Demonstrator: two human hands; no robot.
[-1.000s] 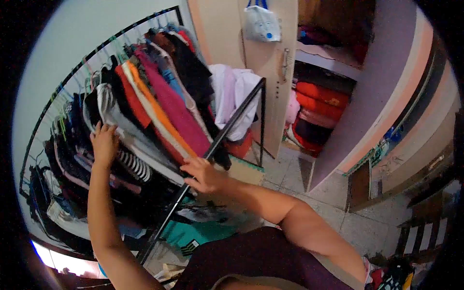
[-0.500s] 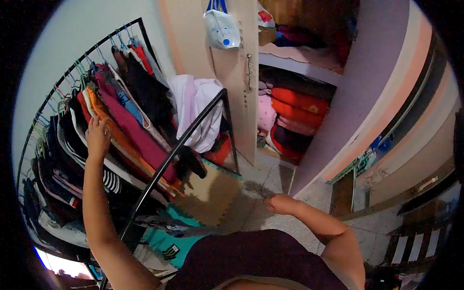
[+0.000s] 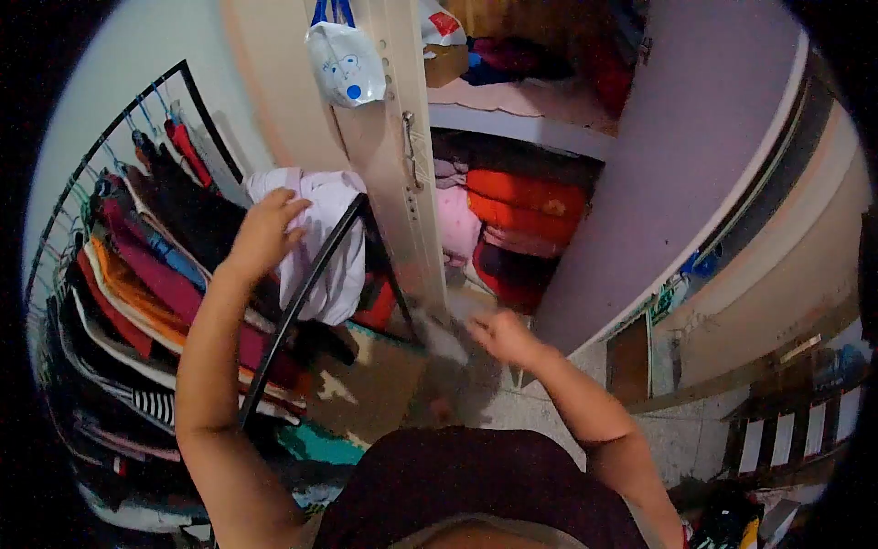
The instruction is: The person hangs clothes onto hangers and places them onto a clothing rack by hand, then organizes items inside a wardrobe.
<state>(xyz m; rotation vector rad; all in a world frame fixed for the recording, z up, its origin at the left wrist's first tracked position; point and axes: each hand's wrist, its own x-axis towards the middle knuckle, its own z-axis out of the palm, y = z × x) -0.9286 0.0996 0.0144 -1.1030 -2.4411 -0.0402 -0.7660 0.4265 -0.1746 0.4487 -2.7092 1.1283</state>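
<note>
My left hand [image 3: 268,231] is raised in front of a white garment [image 3: 326,210] draped over the end of a black clothes rack [image 3: 320,265]. Its fingers are spread, and whether they touch the cloth I cannot tell. My right hand [image 3: 508,339] is held low over the floor, in front of the open wardrobe, with its fingers curled. A pale, blurred shape [image 3: 445,340] shows beside its fingertips, too smeared to name. Left of my left hand, several clothes hang on the rack, among them a maroon garment [image 3: 151,252] and an orange one [image 3: 119,274].
The wardrobe's shelves hold folded red bedding [image 3: 526,203] and a pink bundle [image 3: 457,220]. A white bag [image 3: 346,69] hangs on its cream door [image 3: 389,183]; a lilac panel [image 3: 604,192] stands on the right. Mats [image 3: 320,444] cover part of the floor.
My left hand has moved right, from the hanging clothes near the orange garment to the white garment. My right hand has risen slightly. The view has turned towards the right.
</note>
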